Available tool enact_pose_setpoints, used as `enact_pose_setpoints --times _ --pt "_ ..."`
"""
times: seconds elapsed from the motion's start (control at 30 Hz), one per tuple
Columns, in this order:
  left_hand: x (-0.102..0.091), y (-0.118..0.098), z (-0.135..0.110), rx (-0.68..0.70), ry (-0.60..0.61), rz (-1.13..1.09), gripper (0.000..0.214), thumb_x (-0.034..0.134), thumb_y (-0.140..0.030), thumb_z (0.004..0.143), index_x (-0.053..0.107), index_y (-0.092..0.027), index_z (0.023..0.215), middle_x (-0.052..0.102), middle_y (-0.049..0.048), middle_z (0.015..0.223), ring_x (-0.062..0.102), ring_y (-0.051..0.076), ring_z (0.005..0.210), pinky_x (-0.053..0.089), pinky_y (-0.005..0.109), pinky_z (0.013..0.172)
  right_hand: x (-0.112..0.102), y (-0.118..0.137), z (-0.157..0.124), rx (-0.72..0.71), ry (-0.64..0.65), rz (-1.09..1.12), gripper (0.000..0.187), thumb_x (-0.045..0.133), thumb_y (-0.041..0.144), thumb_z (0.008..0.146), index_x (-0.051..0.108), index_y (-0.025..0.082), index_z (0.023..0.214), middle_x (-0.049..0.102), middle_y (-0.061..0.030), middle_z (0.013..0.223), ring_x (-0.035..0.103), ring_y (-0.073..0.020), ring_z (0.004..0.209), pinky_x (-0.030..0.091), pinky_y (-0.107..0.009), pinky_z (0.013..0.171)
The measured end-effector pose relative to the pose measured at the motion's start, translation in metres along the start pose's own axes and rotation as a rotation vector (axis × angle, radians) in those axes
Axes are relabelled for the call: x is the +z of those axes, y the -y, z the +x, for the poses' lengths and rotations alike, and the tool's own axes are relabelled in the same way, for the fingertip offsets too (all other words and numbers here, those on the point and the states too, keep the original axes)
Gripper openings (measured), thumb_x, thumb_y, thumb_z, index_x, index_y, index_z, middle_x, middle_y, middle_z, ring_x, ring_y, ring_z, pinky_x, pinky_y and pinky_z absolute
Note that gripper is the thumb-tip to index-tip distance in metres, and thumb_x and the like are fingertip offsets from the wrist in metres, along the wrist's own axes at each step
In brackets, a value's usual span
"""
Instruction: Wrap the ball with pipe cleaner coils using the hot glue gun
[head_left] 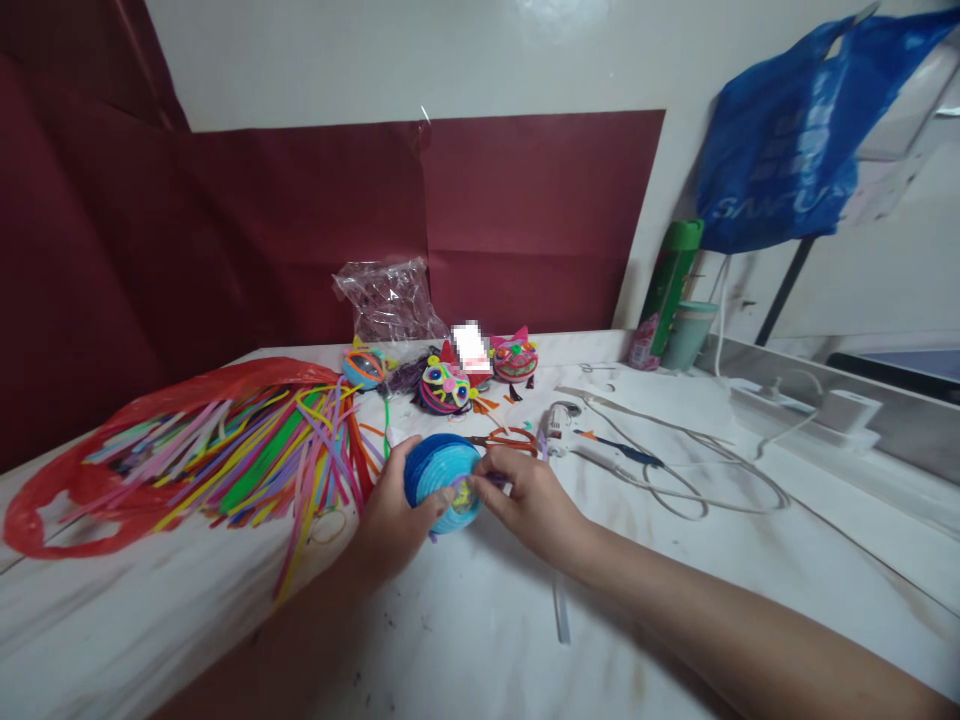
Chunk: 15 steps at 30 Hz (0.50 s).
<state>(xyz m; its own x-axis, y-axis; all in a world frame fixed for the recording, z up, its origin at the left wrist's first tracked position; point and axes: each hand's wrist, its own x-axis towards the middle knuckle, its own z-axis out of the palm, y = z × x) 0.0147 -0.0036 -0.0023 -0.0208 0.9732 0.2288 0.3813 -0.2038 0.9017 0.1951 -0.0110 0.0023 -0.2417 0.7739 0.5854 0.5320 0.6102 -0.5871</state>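
My left hand [397, 520] is wrapped round the left side of a ball [442, 455] coiled in dark and light blue strips, its thumb on the front. A small yellow and purple patch [463, 494] shows on the ball's face. At that patch, the fingers of my right hand [525, 495] are pinched together on a thin purple strip, mostly hidden by the fingers. A pale lilac strip end [562, 615] hangs below my right wrist; whether it is the same strip I cannot tell.
Left lies a red plastic bag [90, 535] with many coloured strips [262, 450]. Behind the ball are decorated balls [446, 385], orange-handled scissors [514, 440] and clear wrap [390, 300]. A white glue gun [559, 430], its cable [705, 440], and a green can [671, 290] are rightward.
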Motion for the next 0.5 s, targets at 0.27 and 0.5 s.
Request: enact_pose_setpoints --times 0.27,0.5 --pt "0.0025 0.005 0.001 0.06 0.006 0.026 0.07 0.07 -0.037 0.068 0.046 -0.017 0.13 0.055 0.0147 0.13 0.053 0.031 0.118 0.043 0.046 0.099 -0.0011 -0.0044 0.0015 -0.004 0.002 -0.062 0.01 0.057 0.013 0.081 0.056 0.019 0.073 0.064 -0.0024 0.068 0.058 -0.016 0.061 0.043 -0.024 0.057" --pt "0.0024 0.0013 0.0013 0.02 -0.005 0.058 0.069 0.071 -0.036 0.065 0.048 -0.016 0.127 0.056 0.0159 0.128 0.053 0.032 0.118 0.041 0.047 0.101 0.0042 -0.0027 -0.0019 -0.066 0.008 -0.076 0.01 0.058 0.01 0.079 0.056 0.019 0.074 0.063 -0.0021 0.069 0.06 -0.0158 0.062 0.045 -0.025 0.057"
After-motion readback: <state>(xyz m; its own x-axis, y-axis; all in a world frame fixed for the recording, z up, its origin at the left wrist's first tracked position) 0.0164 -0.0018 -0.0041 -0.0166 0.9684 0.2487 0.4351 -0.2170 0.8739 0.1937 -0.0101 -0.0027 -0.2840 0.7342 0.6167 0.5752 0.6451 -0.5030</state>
